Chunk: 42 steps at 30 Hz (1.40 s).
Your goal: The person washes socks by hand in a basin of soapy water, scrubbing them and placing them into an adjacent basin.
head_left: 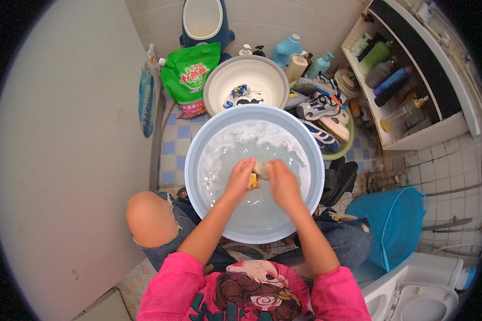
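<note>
Over a pale blue basin (pixel 191 155) of soapy water (pixel 251 206), both my hands are close together near the middle. My left hand (pixel 241 182) is closed around a small, wet-looking yellow and grey thing (pixel 253 180). Its yellow part shows under my fingers, while the greyish part stretches across to the other hand. My right hand (pixel 284 184), blurred by motion, is closed on the thing's other side. Too little of it shows to tell its kind. White suds float along the far and left sides of the water.
Beyond stands a white basin (pixel 211 85) with small patterned items inside. Left of it is a green detergent bag (pixel 190 75); bottles (pixel 286 51) stand behind. Shoes (pixel 321 107) are piled right, near a shelf unit (pixel 428 134). A blue bucket (pixel 393 224) and toilet (pixel 420 299) sit lower right.
</note>
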Motion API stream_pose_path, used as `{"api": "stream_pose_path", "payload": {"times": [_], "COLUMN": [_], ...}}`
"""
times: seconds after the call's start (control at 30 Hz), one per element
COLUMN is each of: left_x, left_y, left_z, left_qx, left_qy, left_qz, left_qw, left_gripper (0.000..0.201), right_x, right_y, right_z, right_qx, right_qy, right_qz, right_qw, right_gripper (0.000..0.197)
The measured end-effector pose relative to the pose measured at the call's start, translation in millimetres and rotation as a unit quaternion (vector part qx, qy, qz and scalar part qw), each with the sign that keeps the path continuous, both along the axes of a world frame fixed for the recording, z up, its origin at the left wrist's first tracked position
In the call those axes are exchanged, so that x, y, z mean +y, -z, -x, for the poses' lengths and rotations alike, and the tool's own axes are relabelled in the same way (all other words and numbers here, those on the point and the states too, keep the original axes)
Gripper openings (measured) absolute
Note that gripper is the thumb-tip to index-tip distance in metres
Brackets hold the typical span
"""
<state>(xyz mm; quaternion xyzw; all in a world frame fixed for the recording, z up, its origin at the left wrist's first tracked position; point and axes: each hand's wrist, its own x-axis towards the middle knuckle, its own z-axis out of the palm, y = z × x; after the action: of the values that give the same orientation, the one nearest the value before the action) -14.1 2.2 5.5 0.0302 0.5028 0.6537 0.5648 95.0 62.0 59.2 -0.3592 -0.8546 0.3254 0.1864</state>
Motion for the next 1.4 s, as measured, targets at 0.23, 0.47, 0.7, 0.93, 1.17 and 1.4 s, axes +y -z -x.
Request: {"api": "stream_pose_path", "payload": {"times": [0.23, 0.47, 0.7, 0.93, 1.17, 1.4], "left_x": [-3, 0, -5, -5, -6, -3], "left_y": [-5, 10, -28, -21, -2, -3], "left_z": [-23, -7, 2, 1, -18, -7], "left_qx": [0.189, 0.119, 0.244, 0.257, 0.339, 0.342], "left_qy": [0.049, -0.053, 0.023, 0.040, -0.038, -0.020], "left_qz": [0.044, 0.020, -0.045, -0.099, -0.046, 0.054], "left_qw": [0.980, 0.991, 0.968, 0.960, 0.939, 0.938], "left_gripper": [0.034, 0.031, 0.020, 0.018, 0.020, 0.031], "right_x": [22, -21, 38, 35, -12, -13], "right_y": [33, 17, 22, 15, 8, 17], "right_z": [-5, 11, -14, -14, 11, 11], "right_qx": [-0.156, -0.016, 0.220, 0.082, -0.012, 0.051], "right_qy": [0.077, -0.096, 0.039, 0.011, -0.035, -0.050], "right_qz": [-0.029, -0.155, 0.334, 0.309, -0.103, -0.185], "right_qw": [0.984, 0.983, 0.916, 0.948, 0.994, 0.980], "right_gripper": [0.013, 0.017, 0.025, 0.027, 0.020, 0.027]}}
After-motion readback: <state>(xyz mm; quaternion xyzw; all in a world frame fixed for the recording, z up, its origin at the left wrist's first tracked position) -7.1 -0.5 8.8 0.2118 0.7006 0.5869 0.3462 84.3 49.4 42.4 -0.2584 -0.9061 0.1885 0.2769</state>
